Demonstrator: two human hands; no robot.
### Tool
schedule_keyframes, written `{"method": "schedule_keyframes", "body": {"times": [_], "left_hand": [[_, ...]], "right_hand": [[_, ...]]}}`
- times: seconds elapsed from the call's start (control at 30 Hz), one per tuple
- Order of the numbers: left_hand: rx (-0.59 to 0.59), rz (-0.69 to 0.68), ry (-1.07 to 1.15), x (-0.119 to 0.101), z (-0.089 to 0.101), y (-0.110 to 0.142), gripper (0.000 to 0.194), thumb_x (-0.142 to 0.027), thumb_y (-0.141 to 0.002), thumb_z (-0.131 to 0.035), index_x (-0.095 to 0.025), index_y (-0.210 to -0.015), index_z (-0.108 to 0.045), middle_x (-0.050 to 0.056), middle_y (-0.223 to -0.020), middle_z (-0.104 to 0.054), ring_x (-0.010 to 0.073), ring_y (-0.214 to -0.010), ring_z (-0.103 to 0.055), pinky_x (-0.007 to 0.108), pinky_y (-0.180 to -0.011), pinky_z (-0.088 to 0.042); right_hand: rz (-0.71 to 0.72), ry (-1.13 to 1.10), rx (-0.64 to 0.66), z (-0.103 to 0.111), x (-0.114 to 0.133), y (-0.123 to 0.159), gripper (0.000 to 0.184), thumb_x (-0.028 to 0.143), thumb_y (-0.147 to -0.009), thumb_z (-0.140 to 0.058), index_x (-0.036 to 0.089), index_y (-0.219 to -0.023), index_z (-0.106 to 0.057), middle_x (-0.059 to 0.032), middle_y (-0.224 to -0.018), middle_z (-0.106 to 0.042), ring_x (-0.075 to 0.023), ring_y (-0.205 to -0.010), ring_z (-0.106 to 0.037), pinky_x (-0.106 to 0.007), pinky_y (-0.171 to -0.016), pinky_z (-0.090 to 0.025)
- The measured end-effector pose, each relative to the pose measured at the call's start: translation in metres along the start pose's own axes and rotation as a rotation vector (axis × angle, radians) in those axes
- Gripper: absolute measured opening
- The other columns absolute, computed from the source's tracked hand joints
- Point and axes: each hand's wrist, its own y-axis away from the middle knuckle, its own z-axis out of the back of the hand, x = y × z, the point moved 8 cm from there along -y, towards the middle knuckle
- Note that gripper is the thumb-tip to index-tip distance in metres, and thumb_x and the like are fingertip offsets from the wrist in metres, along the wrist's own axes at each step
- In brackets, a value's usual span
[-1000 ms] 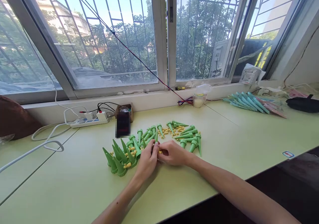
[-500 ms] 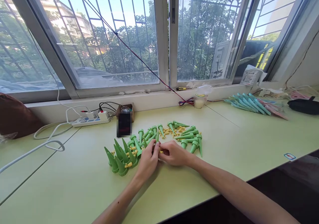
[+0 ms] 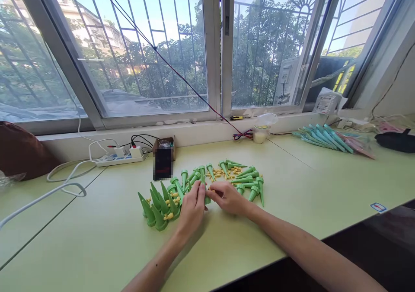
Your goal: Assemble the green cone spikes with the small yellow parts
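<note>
My left hand (image 3: 193, 203) is closed around a green plastic cone spike (image 3: 207, 200), part of which shows between my two hands. Just to its right, my right hand (image 3: 231, 198) is pinched by the spike, with a small yellow piece (image 3: 212, 190) at its fingertips, partly hidden. Several green cone spikes with yellow fittings (image 3: 168, 216) stand point up left of my left hand. More green spikes (image 3: 248, 179) lie beyond and to the right of my right hand. Loose yellow fittings (image 3: 223, 173) are heaped behind my hands.
A black phone-like device (image 3: 163, 163) leans on a small box behind the spikes. A power strip (image 3: 119, 158) with cables sits at left. Along the window ledge are a plastic tub (image 3: 259, 135) and blue packets (image 3: 327, 137). The table's front edge runs at lower right.
The spike in my left hand has turned, so a broad green part now shows between the hands. My right fingers have shifted slightly upward. The view has tilted a little.
</note>
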Motion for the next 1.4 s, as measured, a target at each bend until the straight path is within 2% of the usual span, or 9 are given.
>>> {"method": "schedule_keyframes", "body": {"times": [0.23, 0.33, 0.4, 0.5, 0.63, 0.77, 1.07, 1.23, 1.4], "left_hand": [[-0.122, -0.280, -0.252, -0.029, 0.011, 0.009, 0.034, -0.035, -0.102, -0.034, -0.020, -0.078, -0.054, -0.001, -0.064, -0.058, 0.0138, -0.056, -0.056, 0.026, -0.056, -0.044], [-0.178, -0.547, -0.291, -0.049, 0.015, 0.026, 0.027, -0.025, -0.099, -0.037, -0.019, -0.086, -0.060, 0.002, -0.070, -0.064, 0.0143, -0.061, -0.061, 0.026, -0.060, -0.046], [-0.171, -0.731, -0.338, -0.060, 0.011, 0.041, 0.025, -0.019, -0.097, -0.039, -0.019, -0.088, -0.062, 0.004, -0.071, -0.067, 0.0147, -0.062, -0.062, 0.026, -0.060, -0.046], [-0.021, -0.827, -0.432, -0.062, -0.007, 0.053, 0.027, -0.016, -0.094, -0.039, -0.020, -0.084, -0.064, 0.005, -0.070, -0.068, 0.0151, -0.059, -0.062, 0.028, -0.057, -0.044], [0.074, -0.802, -0.498, -0.058, -0.019, 0.055, 0.033, -0.018, -0.094, -0.035, -0.021, -0.078, -0.063, 0.003, -0.060, -0.063, 0.0140, -0.048, -0.054, 0.029, -0.051, -0.039], [0.061, -0.804, -0.440, -0.057, -0.017, 0.054, 0.032, -0.017, -0.094, -0.037, -0.021, -0.074, -0.061, 0.002, -0.059, -0.062, 0.0130, -0.046, -0.051, 0.028, -0.050, -0.038], [-0.020, -0.584, -0.320, -0.043, -0.007, 0.040, 0.033, -0.027, -0.095, -0.038, -0.022, -0.068, -0.056, 0.002, -0.059, -0.057, 0.0132, -0.050, -0.052, 0.027, -0.054, -0.041], [-0.209, -0.315, -0.272, -0.031, 0.009, 0.020, 0.018, -0.032, -0.096, -0.044, -0.020, -0.095, -0.058, 0.001, -0.077, -0.062, 0.0120, -0.055, -0.053, 0.026, -0.057, -0.044], [-0.027, -0.150, -0.220, -0.011, -0.004, 0.004, 0.028, -0.036, -0.092, -0.050, -0.017, -0.112, -0.057, 0.004, -0.095, -0.063, 0.0106, -0.055, -0.054, 0.027, -0.056, -0.046]], "right_hand": [[-0.192, -0.387, -0.137, 0.007, -0.030, -0.003, 0.052, 0.062, -0.096, -0.045, 0.019, -0.067, -0.048, 0.0033, -0.059, -0.051, -0.0107, -0.051, -0.052, -0.023, -0.050, -0.042], [-0.222, -0.609, -0.223, 0.009, -0.036, -0.005, 0.053, 0.070, -0.088, -0.053, 0.020, -0.071, -0.049, 0.0028, -0.066, -0.050, -0.0129, -0.058, -0.060, -0.025, -0.053, -0.051], [-0.255, -0.713, -0.259, 0.009, -0.039, -0.005, 0.053, 0.071, -0.085, -0.057, 0.019, -0.075, -0.052, 0.0017, -0.070, -0.053, -0.0141, -0.062, -0.063, -0.027, -0.057, -0.055], [-0.308, -0.760, -0.276, 0.009, -0.042, -0.003, 0.055, 0.072, -0.082, -0.059, 0.018, -0.077, -0.053, 0.0010, -0.070, -0.056, -0.0145, -0.061, -0.065, -0.028, -0.058, -0.056], [-0.361, -0.691, -0.243, 0.006, -0.045, -0.001, 0.059, 0.078, -0.080, -0.055, 0.019, -0.072, -0.050, 0.0020, -0.058, -0.055, -0.0136, -0.051, -0.059, -0.027, -0.052, -0.052], [-0.378, -0.653, -0.211, 0.003, -0.049, 0.001, 0.062, 0.078, -0.085, -0.047, 0.019, -0.068, -0.053, -0.0002, -0.056, -0.056, -0.0134, -0.048, -0.056, -0.027, -0.049, -0.049], [-0.320, -0.542, -0.131, 0.007, -0.046, -0.001, 0.054, 0.069, -0.087, -0.054, 0.020, -0.067, -0.047, 0.0033, -0.052, -0.052, -0.0122, -0.045, -0.053, -0.025, -0.046, -0.043], [-0.297, -0.454, -0.053, 0.005, -0.039, -0.001, 0.054, 0.069, -0.086, -0.056, 0.020, -0.067, -0.047, 0.0033, -0.050, -0.053, -0.0117, -0.046, -0.052, -0.024, -0.049, -0.042], [-0.256, -0.347, -0.005, 0.005, -0.034, 0.001, 0.054, 0.067, -0.087, -0.057, 0.019, -0.064, -0.050, 0.0027, -0.052, -0.055, -0.0113, -0.048, -0.052, -0.023, -0.051, -0.039]]}}
